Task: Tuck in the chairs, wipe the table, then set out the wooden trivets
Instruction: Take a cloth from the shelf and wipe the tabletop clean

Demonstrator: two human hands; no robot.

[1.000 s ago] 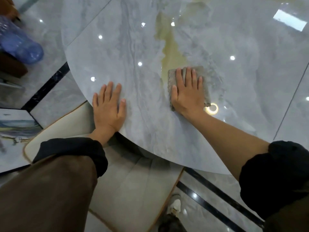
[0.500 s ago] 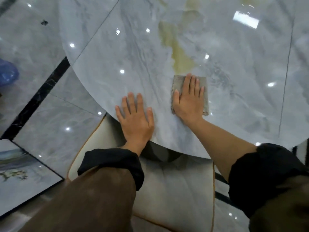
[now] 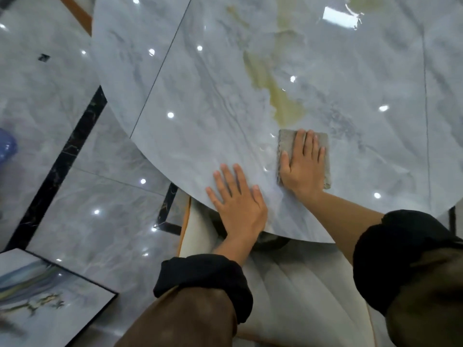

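The round grey marble table [image 3: 225, 101] fills the upper part of the head view, glossy with a yellowish vein. My right hand [image 3: 302, 166] lies flat on a folded grey cloth [image 3: 323, 144], pressing it on the tabletop near the front edge. My left hand [image 3: 236, 199] rests flat on the bare table just left of the cloth, fingers spread, holding nothing. A cream upholstered chair [image 3: 288, 284] with an orange-brown trim sits under the table edge, below my arms. No wooden trivets are in view.
The floor is glossy grey marble tile with black inlay strips [image 3: 62, 161]. A framed picture [image 3: 45, 296] lies at the lower left. A blue object [image 3: 6, 146] shows at the left edge.
Both hands and the cloth have shifted along the table's front edge, the cloth still under my right palm. My view has swung, so more floor shows on the left.
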